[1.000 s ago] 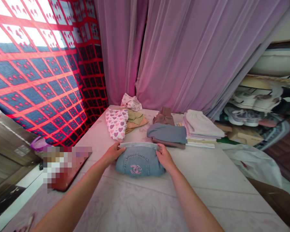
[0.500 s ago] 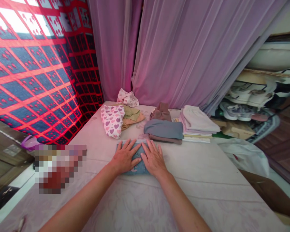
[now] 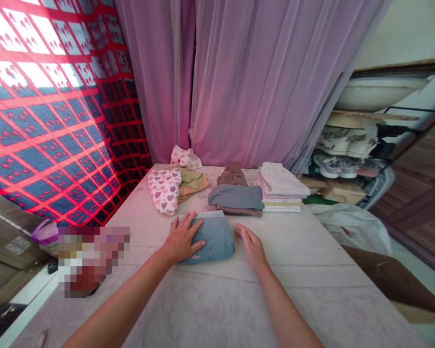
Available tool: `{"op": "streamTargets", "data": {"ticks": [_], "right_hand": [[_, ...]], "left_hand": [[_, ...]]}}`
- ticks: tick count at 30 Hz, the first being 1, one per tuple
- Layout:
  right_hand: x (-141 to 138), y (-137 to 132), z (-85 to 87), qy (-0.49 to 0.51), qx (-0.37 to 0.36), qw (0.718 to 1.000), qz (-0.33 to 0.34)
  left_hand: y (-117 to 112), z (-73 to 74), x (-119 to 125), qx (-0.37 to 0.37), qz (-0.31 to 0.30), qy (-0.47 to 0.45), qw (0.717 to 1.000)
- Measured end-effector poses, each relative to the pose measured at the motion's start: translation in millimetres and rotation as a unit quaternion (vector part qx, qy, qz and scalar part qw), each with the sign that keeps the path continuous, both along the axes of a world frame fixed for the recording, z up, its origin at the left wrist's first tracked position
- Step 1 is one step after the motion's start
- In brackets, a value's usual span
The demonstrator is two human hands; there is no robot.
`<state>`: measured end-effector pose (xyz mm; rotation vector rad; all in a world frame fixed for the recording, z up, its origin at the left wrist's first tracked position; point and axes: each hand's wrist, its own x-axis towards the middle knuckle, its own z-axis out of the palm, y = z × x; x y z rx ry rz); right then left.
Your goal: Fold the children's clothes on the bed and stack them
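Observation:
Folded blue denim jeans [image 3: 216, 238] lie on the pale patterned bed surface [image 3: 203, 304] in front of me. My left hand [image 3: 183, 238] rests flat on their left part, fingers spread. Just off their right edge, my right hand [image 3: 252, 244] hovers or rests on its side, holding nothing, fingers stretched out and thumb apart. Behind the jeans sits a folded blue-grey garment [image 3: 235, 197] on top of a brown one. A heart-print cloth [image 3: 165, 191] lies farther left.
A neat stack of folded light clothes [image 3: 282, 181] stands at the back right. Olive and tan garments [image 3: 190, 179] lie at the back left. Purple curtains [image 3: 246, 87] hang behind. Shoes [image 3: 335, 164] and a cardboard box [image 3: 342, 191] are on a rack at right.
My right hand has lifted off the jeans and moved to their right side. My left hand stays on them. The view has shifted slightly to the right.

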<state>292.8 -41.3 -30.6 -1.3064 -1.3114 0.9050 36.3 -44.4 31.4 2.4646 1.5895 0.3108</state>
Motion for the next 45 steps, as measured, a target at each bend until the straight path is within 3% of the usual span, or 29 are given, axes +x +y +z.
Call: {"op": "streamTargets", "data": {"ticks": [3,7,13,16,18,21,23,24,26,28,29,31,33,34,36,38,41,43,45], "right_hand": [[24,-13,-1.8,0.172,-0.025,0.984,-0.042],[33,-15,-2.0,0.324,-0.032,0.944,-0.058],[31,-9,3.2,0.395,-0.059,0.916,-0.038],[32,-10,6.6,0.413,-0.07,0.908,-0.036],[33,-10,8.4,0.422,-0.075,0.903,-0.032],[34,-9,10.2,0.434,-0.083,0.897,-0.029],[34,-7,10.8,0.44,-0.089,0.893,-0.029],[34,-7,11.1,0.443,-0.092,0.891,-0.03],[33,-7,11.6,0.447,-0.095,0.889,-0.032],[33,-7,12.2,0.452,-0.095,0.886,-0.033],[33,-7,12.4,0.455,-0.094,0.885,-0.033],[32,-7,12.6,0.46,-0.095,0.882,-0.03],[32,-7,12.7,0.465,-0.094,0.88,-0.028],[32,-7,12.8,0.467,-0.094,0.879,-0.029],[33,-6,13.4,0.469,-0.094,0.877,-0.029],[33,-6,14.6,0.471,-0.096,0.877,-0.027],[33,-6,16.4,0.471,-0.101,0.876,-0.027],[32,-6,16.8,0.471,-0.108,0.875,-0.033],[32,-5,16.6,0.469,-0.112,0.875,-0.037]], "left_hand": [[-16,9.2,-1,0.007,-0.035,0.03,0.999],[-33,15.8,3,-0.048,-0.057,0.139,0.988],[-29,11.2,36,-0.034,-0.017,0.278,0.96],[-26,10.2,43,-0.025,-0.006,0.283,0.959],[-21,18.4,37,-0.036,-0.015,0.253,0.967],[-2,49.4,18,-0.092,-0.022,0.155,0.983],[16,78.1,6,-0.162,0.012,0.047,0.986],[26,92.7,1,-0.202,0.057,-0.019,0.978],[46,119.7,-1,-0.295,0.155,-0.156,0.93],[68,142.6,4,-0.342,0.203,-0.22,0.891],[79,152.8,10,-0.333,0.208,-0.222,0.892],[104,171.3,26,-0.243,0.188,-0.171,0.936],[127,185.3,49,-0.091,0.176,-0.027,0.98],[137,188.9,61,-0.014,0.16,0.054,0.986],[150,185.3,89,0.095,0.136,0.149,0.975],[153,163.6,117,0.128,0.119,0.17,0.97],[141,103.8,152,0.117,0.068,0.148,0.98],[130,61.5,167,0.057,0.009,0.176,0.983],[123,31.7,173,0.041,-0.002,0.197,0.98]]}}
